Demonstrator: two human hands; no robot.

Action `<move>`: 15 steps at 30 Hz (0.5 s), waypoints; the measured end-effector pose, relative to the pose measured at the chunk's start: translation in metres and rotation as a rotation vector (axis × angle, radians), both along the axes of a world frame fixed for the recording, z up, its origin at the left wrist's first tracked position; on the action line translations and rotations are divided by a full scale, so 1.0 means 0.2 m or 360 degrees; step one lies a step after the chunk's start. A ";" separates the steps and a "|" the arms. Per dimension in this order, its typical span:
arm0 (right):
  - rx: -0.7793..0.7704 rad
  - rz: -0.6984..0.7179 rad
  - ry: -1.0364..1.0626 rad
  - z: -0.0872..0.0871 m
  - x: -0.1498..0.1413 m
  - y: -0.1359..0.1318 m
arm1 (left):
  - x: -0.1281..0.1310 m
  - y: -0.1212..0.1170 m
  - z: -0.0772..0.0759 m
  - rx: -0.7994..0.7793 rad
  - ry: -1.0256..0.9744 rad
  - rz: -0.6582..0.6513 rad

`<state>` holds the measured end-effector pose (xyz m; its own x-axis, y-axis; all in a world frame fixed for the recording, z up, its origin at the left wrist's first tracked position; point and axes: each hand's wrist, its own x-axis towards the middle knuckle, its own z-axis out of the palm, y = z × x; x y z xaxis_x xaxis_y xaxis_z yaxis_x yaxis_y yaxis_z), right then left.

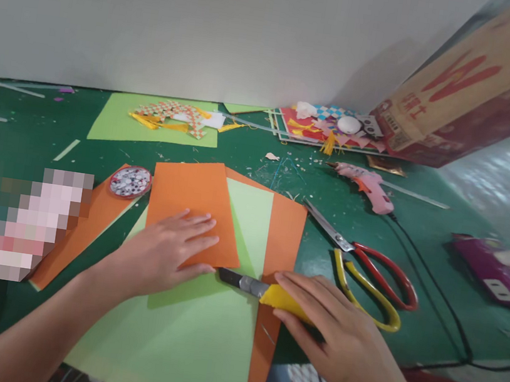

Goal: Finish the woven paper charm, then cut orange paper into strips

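My left hand (176,243) lies flat with fingers stretched out on a folded orange sheet of paper (192,195). In my right hand (319,307) is a utility knife (284,299) with a yellow handle, gripped with the fingers wrapped round it. Its dark blade touches or lies just under the near edge of the orange sheet, close to my left thumb. Beneath are a large light green sheet (195,347) and another orange sheet (285,239), reaching over the table's front edge. Right of them lie scissors (347,245) with one red and one yellow handle.
A pink glue gun (369,188) with a black cord lies at the right, near a purple device (500,270). A paper bag (469,88) stands at the back right. A round container of googly eyes (130,182) sits left of the sheets. Paper crafts (175,118) lie along the wall.
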<state>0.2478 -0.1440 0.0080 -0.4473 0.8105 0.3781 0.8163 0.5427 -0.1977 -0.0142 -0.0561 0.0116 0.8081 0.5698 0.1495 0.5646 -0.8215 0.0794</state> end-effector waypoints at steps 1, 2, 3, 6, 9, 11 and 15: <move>-0.0007 -0.0008 0.0016 0.00 -0.01 0.00 | 0.00 0.00 0.00 0.0015 -0.0002 -0.0001; -0.0013 -0.0022 0.0027 0.00 -0.01 0.00 | 0.00 0.00 0.00 0.0032 -0.0009 0.0000; -0.0017 -0.0040 0.0027 0.00 -0.01 0.00 | 0.00 -0.01 0.00 0.0049 -0.0021 0.0002; 0.0001 -0.0094 -0.0042 0.00 -0.03 -0.02 | 0.01 -0.02 -0.01 0.0090 -0.0063 0.0040; 0.0052 -0.0116 -0.0187 0.00 -0.05 -0.04 | 0.02 -0.03 -0.02 0.0120 -0.0088 0.0088; 0.0102 -0.0105 -0.0297 0.01 -0.06 -0.06 | 0.03 -0.04 -0.02 0.0138 -0.0100 0.0107; 0.0185 -0.0072 -0.0463 0.02 -0.10 -0.08 | 0.04 -0.02 -0.04 0.0207 -0.0166 0.0121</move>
